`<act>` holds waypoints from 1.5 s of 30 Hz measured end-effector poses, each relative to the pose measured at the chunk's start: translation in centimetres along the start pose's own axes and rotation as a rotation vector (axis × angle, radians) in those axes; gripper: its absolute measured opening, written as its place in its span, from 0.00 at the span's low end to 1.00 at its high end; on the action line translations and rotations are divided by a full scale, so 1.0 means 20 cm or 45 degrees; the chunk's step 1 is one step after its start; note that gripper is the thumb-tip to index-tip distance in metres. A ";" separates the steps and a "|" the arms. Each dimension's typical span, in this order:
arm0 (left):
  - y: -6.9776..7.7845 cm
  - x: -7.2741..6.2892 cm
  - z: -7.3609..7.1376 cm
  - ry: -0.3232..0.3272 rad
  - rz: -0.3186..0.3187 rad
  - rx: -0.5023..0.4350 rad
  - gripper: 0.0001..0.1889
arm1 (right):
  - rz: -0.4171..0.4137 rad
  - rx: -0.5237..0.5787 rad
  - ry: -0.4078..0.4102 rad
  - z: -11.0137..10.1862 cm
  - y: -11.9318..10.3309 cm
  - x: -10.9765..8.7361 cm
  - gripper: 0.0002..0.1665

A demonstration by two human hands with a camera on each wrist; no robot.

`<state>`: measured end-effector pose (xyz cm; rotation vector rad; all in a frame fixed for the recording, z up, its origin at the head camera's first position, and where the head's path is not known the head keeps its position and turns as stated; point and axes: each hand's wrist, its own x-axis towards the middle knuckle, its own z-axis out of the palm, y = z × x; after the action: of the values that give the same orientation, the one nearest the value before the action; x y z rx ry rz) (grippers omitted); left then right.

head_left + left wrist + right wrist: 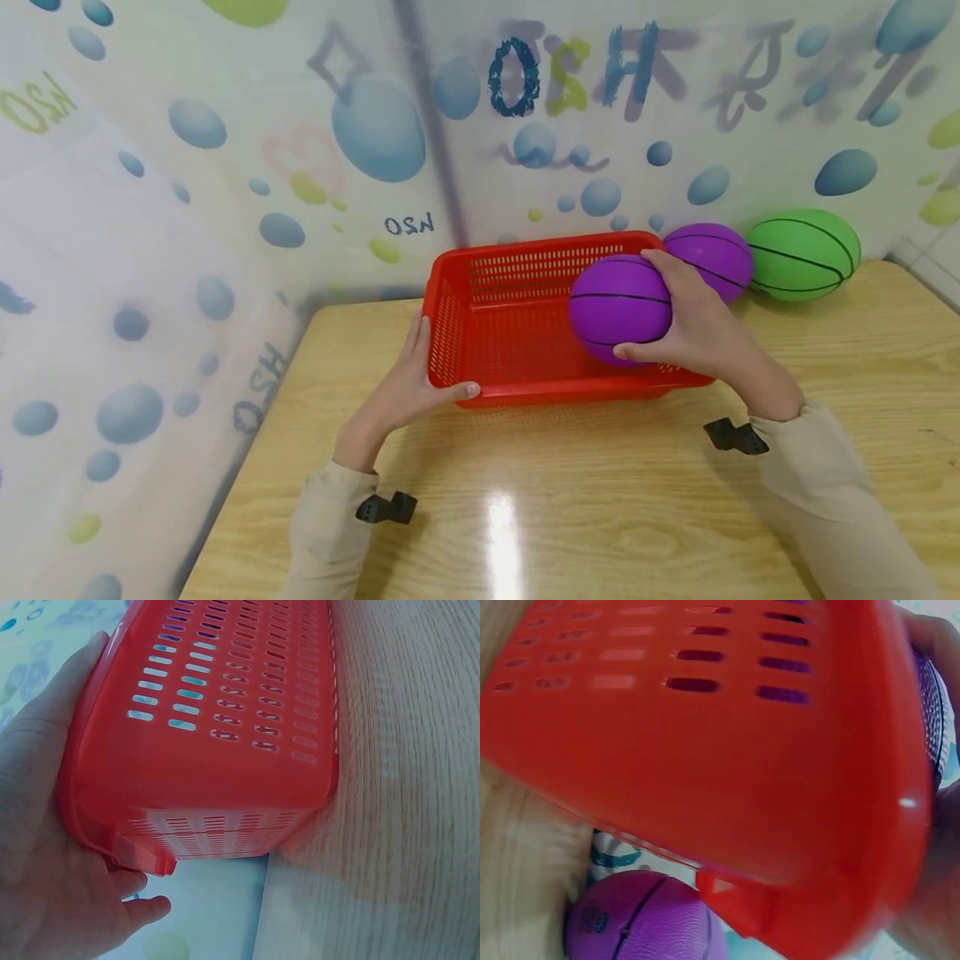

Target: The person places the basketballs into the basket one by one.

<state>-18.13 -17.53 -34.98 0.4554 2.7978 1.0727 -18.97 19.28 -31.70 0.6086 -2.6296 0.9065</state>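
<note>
A red plastic basket (517,395) with slotted walls stands on the wooden table. My left hand (405,385) grips its left front corner, thumb over the front rim and fingers along the left side; the left wrist view shows the basket wall (187,776) close up. At the basket's right end, my right hand (693,321) holds a purple ball (617,302) with black lines, fingers behind it and thumb in front. That ball is inside or just over the basket; whether it touches the bottom I cannot tell. In the right wrist view the basket (705,765) hides most of it.
A second purple ball (712,254) sits behind the basket's right end, and a green ball (806,254) lies to its right. Both are near the wall (480,192), which is printed with bubbles and letters. The table (600,492) extends in front of the basket.
</note>
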 end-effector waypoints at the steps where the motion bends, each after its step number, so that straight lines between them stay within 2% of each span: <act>1: 0.00 0.00 0.00 -0.001 -0.003 0.004 0.64 | 0.003 -0.003 -0.014 0.01 0.01 0.00 0.63; 6: 0.00 0.00 0.00 -0.001 -0.010 -0.006 0.63 | 0.040 0.023 -0.131 0.07 0.05 0.01 0.63; 11: -0.01 0.00 0.00 -0.003 -0.009 -0.031 0.63 | 0.002 0.021 -0.214 0.11 0.08 0.00 0.62; 14: -0.01 0.00 0.00 -0.004 -0.024 -0.038 0.64 | -0.023 -0.010 -0.219 0.12 0.08 0.01 0.62; 23: 0.01 0.01 0.00 -0.014 -0.047 -0.042 0.64 | 0.039 -0.084 -0.257 0.11 0.07 0.00 0.66; 26: 0.01 0.01 0.00 -0.013 -0.052 -0.049 0.64 | 0.059 -0.049 -0.262 0.11 0.07 0.01 0.64; 28: 0.01 0.01 0.00 -0.014 -0.056 -0.055 0.64 | 0.079 0.025 -0.248 0.09 0.08 0.01 0.58; 31: 0.01 0.00 0.00 -0.015 -0.068 -0.054 0.64 | 0.092 0.158 -0.143 0.05 0.10 0.01 0.47; 33: 0.01 0.00 0.00 -0.015 -0.071 -0.051 0.64 | 0.105 0.224 -0.022 0.00 0.14 0.01 0.40; 36: 0.00 0.00 0.01 -0.006 -0.056 -0.059 0.64 | 0.158 0.240 0.187 -0.09 0.21 0.00 0.36; 40: 0.00 0.01 0.01 0.001 -0.025 -0.074 0.64 | 0.345 0.177 0.383 -0.21 0.37 -0.03 0.38; 45: -0.01 0.01 0.01 0.002 -0.003 -0.078 0.64 | 0.638 0.129 0.487 -0.31 0.60 -0.11 0.47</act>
<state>-18.25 -17.53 -35.19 0.4450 2.7575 1.1551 -21.96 32.41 -33.94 -0.2099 -2.4201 1.1604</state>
